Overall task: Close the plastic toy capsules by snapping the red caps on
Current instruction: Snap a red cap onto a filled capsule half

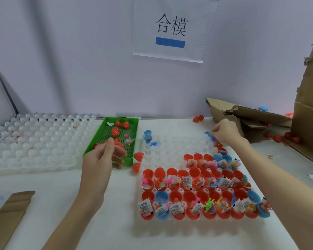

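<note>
The left hand (pixel 102 157) reaches over the near end of the green tray (pixel 134 136), its thumb raised and its fingers loosely curled above the red caps (pixel 116 131) lying on the tray's perforated floor; whether a fingertip actually touches a cap cannot be told. The right hand (pixel 224 131) is at the far right corner of the clear holder tray (pixel 170 147), fingers bunched together and pinching a small blue toy figure (pixel 209 134) just above the tray. The near half of that holder tray is filled with open capsules (pixel 188 199), mostly red with a few blue, standing in rows with their hinged lids back and stuffed with little bright toys and printed packets; the far half of the tray is mostly bare sockets. One blue capsule (pixel 148 135) stands open at the far left corner of the tray, with a blue toy lizard (pixel 154 143) beside it. 2 loose red halves (pixel 138 160) lie between the green tray and the holder tray. A stack of white holder trays (pixel 34 139) sits to the left, torn cardboard (pixel 242 112) lies to the right against the wall, and a paper sign (pixel 173 29) hangs above.
</note>
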`<state>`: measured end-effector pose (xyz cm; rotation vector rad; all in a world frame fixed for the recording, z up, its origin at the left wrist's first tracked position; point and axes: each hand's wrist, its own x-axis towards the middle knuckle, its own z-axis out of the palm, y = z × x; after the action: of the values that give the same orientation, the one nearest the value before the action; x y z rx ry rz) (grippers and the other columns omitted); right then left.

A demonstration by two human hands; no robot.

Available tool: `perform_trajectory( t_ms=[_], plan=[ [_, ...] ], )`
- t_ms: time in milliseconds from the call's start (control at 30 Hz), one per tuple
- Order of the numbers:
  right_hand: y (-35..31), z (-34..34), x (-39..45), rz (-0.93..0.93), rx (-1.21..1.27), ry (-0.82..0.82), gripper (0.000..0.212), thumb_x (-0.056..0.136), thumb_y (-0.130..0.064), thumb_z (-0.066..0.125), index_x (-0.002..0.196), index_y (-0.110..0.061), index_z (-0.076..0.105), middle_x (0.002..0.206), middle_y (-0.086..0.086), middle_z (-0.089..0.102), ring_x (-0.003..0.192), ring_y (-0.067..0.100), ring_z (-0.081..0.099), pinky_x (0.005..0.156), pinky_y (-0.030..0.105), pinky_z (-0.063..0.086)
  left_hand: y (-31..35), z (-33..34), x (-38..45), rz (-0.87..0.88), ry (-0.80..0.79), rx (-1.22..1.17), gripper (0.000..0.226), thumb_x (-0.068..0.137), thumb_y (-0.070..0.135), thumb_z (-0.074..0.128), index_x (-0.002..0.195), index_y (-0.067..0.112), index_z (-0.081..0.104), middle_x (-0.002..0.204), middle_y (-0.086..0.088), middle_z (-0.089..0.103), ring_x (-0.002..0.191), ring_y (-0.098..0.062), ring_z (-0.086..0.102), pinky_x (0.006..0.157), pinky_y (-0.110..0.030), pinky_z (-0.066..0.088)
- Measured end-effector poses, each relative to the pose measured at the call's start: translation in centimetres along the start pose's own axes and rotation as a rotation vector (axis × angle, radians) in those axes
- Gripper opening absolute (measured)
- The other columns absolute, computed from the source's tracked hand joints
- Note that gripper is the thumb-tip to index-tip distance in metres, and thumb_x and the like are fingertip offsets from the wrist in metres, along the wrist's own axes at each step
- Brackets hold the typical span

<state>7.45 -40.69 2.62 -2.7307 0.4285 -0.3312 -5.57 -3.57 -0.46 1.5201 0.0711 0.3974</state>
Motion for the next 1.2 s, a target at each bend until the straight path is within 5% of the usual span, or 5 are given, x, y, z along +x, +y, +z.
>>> perform_trajectory(
  t_ms=[300, 400, 533, 733, 1200],
  plan=[
    [-1.6, -1.4, -0.1, -0.056, 0.152, 0.169, 0.021, 0.095, -0.004, 0.068, 0.114, 0.001, 0.074, 0.106, 0.018, 0.073, 0.078, 0.019, 0.059, 0.066, 0.024, 0.048, 0.3, 0.2, -0.4, -0.012, -0.041, 0.007, 0.048, 0.108, 0.033, 0.053, 0.071, 0.013, 0.075, 0.077, -0.003, 0.075, 0.063, -0.011, 0.068, 0.066, -0.03, 0.053],
    [-2.0, -1.8, -0.1, -0.026, 0.22, 0.085, 0.024, 0.097, -0.012, 0.067, 0.118, -0.001, 0.073, 0.1, 0.012, 0.072, 0.075, 0.014, 0.063, 0.062, 0.019, 0.049, 0.4, 0.3, -0.5, -0.013, -0.044, 0.009, 0.047, 0.108, 0.033, 0.053, 0.074, 0.009, 0.074, 0.077, -0.004, 0.075, 0.062, -0.011, 0.067, 0.066, -0.031, 0.053],
    [-1.0, -1.9, -0.2, -0.014, 0.135, -0.055, 0.029, 0.1, -0.007, 0.061, 0.127, -0.001, 0.069, 0.118, 0.016, 0.071, 0.104, 0.026, 0.067, 0.088, 0.031, 0.055, 0.4, 0.2, -0.4, -0.021, -0.044, 0.007, 0.046, 0.108, 0.032, 0.053, 0.076, 0.008, 0.074, 0.076, -0.004, 0.075, 0.061, -0.011, 0.067, 0.065, -0.031, 0.053],
    [0.4, -3.2, -0.7, 0.002, -0.074, -0.236, 0.021, 0.093, -0.012, 0.072, 0.112, -0.005, 0.077, 0.08, 0.0, 0.068, 0.072, 0.011, 0.062, 0.057, 0.019, 0.044, 0.5, 0.3, -0.6, -0.002, -0.051, 0.018, 0.047, 0.109, 0.032, 0.052, 0.074, 0.009, 0.074, 0.075, -0.003, 0.075, 0.061, -0.011, 0.067, 0.064, -0.03, 0.053],
    [2.0, -3.7, -3.3, 0.116, -0.165, -0.32, 0.029, 0.09, -0.025, 0.076, 0.106, -0.001, 0.076, 0.079, 0.004, 0.072, 0.073, 0.013, 0.07, 0.062, 0.022, 0.054, 0.6, 0.5, -0.8, 0.005, -0.073, 0.02, 0.048, 0.108, 0.03, 0.054, 0.067, 0.014, 0.075, 0.072, -0.001, 0.074, 0.06, -0.008, 0.065, 0.066, -0.033, 0.054]
  ],
)
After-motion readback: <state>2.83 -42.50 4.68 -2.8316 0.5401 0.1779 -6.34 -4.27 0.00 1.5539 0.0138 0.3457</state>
